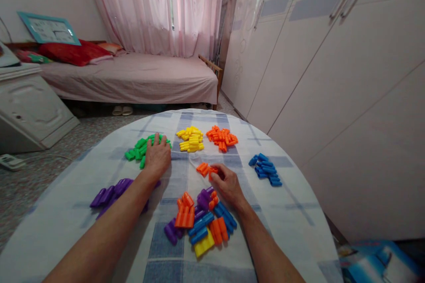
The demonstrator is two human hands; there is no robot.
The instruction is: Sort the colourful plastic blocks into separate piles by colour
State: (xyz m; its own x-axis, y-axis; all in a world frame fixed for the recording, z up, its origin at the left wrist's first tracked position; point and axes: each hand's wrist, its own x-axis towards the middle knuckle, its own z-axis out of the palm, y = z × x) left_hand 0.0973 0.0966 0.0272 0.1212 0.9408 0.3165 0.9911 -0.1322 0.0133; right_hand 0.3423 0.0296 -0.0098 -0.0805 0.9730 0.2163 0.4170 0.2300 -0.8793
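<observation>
My left hand [158, 154] rests over a pile of green plastic pieces [140, 147], its fingers stretched out and apart on the pile's right side. The fingertips of my right hand [228, 182] are closed on an orange plastic piece [213, 170]. Beside it lie other loose orange pieces [202, 168]. In front of me is a mixed heap, with orange pieces [185, 216], blue pieces [201, 226], purple pieces [203, 198] and a yellow piece [204, 244]. The pieces look like short tubes joined side by side.
Sorted piles of yellow pieces [191, 139], orange pieces [222, 137], blue pieces [266, 170] and purple pieces [111, 194] lie around the round table's checked cloth [292, 225]. My left forearm partly covers the purple pile. A bed [139, 75] and wardrobe [315, 75] stand beyond.
</observation>
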